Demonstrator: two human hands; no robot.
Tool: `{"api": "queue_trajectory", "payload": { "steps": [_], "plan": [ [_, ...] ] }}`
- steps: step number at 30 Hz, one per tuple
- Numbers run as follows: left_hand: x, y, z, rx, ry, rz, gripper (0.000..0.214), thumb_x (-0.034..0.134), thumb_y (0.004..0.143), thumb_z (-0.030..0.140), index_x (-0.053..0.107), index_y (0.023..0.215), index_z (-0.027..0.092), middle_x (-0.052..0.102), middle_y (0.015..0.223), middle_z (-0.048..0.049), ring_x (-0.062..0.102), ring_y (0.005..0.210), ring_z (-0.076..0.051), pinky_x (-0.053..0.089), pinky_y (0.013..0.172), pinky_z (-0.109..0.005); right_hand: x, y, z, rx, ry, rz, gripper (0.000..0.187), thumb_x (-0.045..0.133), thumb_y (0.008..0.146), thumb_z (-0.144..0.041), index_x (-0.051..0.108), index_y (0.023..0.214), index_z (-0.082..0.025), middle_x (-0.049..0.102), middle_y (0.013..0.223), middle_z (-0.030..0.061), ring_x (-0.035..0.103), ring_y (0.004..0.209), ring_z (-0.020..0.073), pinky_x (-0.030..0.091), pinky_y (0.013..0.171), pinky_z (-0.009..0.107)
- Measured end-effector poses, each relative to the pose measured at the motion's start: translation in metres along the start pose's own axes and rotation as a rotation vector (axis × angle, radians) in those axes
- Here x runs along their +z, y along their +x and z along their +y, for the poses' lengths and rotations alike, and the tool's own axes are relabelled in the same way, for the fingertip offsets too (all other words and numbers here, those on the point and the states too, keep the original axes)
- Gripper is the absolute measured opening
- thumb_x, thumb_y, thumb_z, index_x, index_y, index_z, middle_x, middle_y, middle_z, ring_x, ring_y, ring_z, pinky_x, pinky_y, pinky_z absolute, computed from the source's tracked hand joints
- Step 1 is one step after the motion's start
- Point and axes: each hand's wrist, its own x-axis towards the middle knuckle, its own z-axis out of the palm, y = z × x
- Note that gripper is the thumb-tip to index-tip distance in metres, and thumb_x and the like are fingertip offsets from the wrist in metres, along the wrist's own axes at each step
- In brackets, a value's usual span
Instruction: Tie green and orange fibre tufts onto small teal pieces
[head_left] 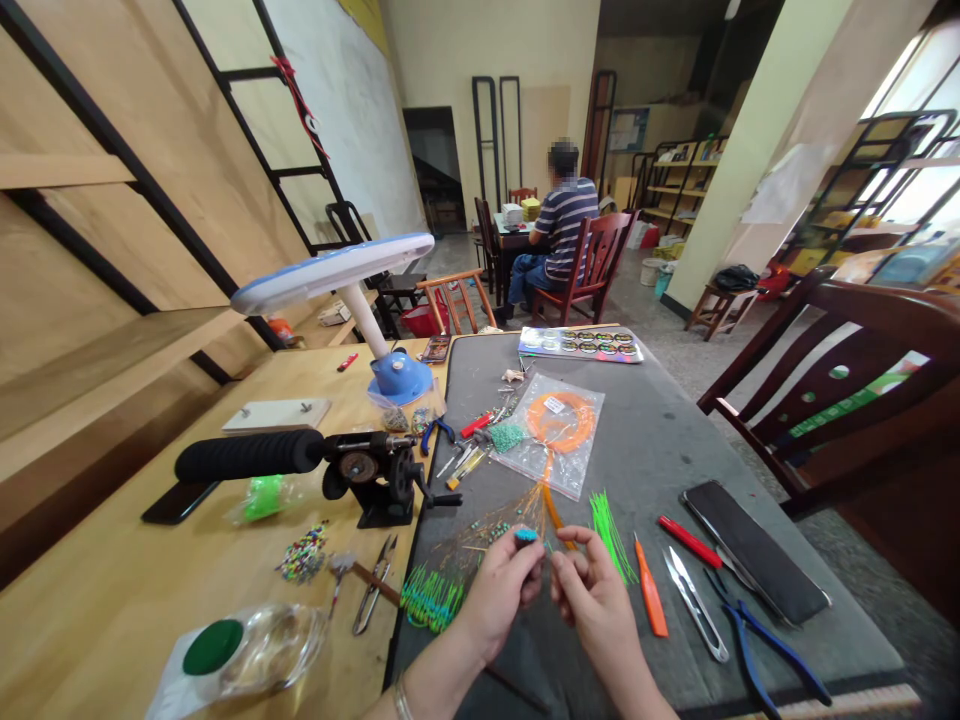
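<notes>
My left hand (504,585) is closed in a pinch on a small teal bead-like piece (526,537), held just above the grey mat (652,450). My right hand (592,590) is close beside it, fingers curled and pinched on a thin orange strand (553,508) that runs up toward a clear bag of orange cord (559,430). Loose beads and fine wires (487,530) lie right in front of both hands. A bundle of green strands (609,530) lies to the right of my fingers.
Orange cutter (651,598), snips (697,605), red tool (690,542), blue pliers (772,650) and a black phone (754,550) lie right. A black hand-crank tool (360,475), blue desk lamp (352,290), beads (304,552) and scissors (375,595) stand left. A person sits at a far table (559,235).
</notes>
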Motion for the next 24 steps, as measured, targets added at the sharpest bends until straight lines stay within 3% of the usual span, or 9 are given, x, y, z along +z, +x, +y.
{"api": "queue_trajectory", "payload": {
  "steps": [7,11,14,21,24],
  "plan": [
    [0.0004,-0.0009,-0.0018,0.059,0.04,-0.02,0.036,0.07,0.07,0.045,0.046,0.069,0.018,0.041,0.053,0.0088,0.03,0.045,-0.005,0.021,0.043,-0.019,-0.0017,0.003,0.0033,-0.025,-0.025,0.009,0.046,0.064,0.073,-0.057,0.046,0.097,-0.021,0.051,0.049,-0.008,0.039,0.039,0.0073,0.027,0.037,0.017],
    [-0.0008,0.0012,-0.0036,0.172,0.106,-0.003,0.027,0.071,0.072,0.039,0.055,0.068,0.016,0.054,0.059,0.0027,0.047,0.057,-0.011,0.037,0.057,-0.022,-0.0037,0.0029,0.0033,-0.019,-0.023,0.003,0.047,0.064,0.072,-0.058,0.048,0.096,-0.021,0.051,0.05,-0.0077,0.039,0.039,0.0081,0.027,0.038,0.018],
    [-0.0006,0.0009,-0.0017,0.222,0.17,-0.002,0.022,0.071,0.072,0.035,0.062,0.068,0.015,0.06,0.063,-0.0012,0.053,0.063,-0.015,0.041,0.064,-0.026,-0.0058,0.0027,0.0024,-0.004,-0.011,-0.02,0.047,0.063,0.073,-0.059,0.049,0.096,-0.021,0.05,0.05,-0.0076,0.038,0.04,0.0078,0.027,0.039,0.018],
    [-0.0015,0.001,0.0039,0.224,0.224,0.051,0.023,0.073,0.069,0.037,0.069,0.071,0.015,0.062,0.062,-0.0025,0.053,0.06,-0.016,0.039,0.059,-0.025,-0.0097,0.0073,0.0014,0.008,-0.017,-0.046,0.048,0.057,0.077,-0.06,0.055,0.102,-0.019,0.043,0.052,-0.0075,0.036,0.045,0.0092,0.024,0.043,0.02],
    [-0.0059,0.0048,0.006,0.267,0.212,0.097,0.028,0.068,0.074,0.043,0.068,0.078,0.015,0.053,0.055,0.0019,0.044,0.051,-0.011,0.032,0.05,-0.022,-0.0091,0.0088,0.0026,-0.036,-0.185,-0.067,0.038,0.062,0.074,-0.055,0.061,0.085,-0.018,0.044,0.053,-0.0059,0.038,0.049,0.0106,0.028,0.047,0.022]
  ]
}}
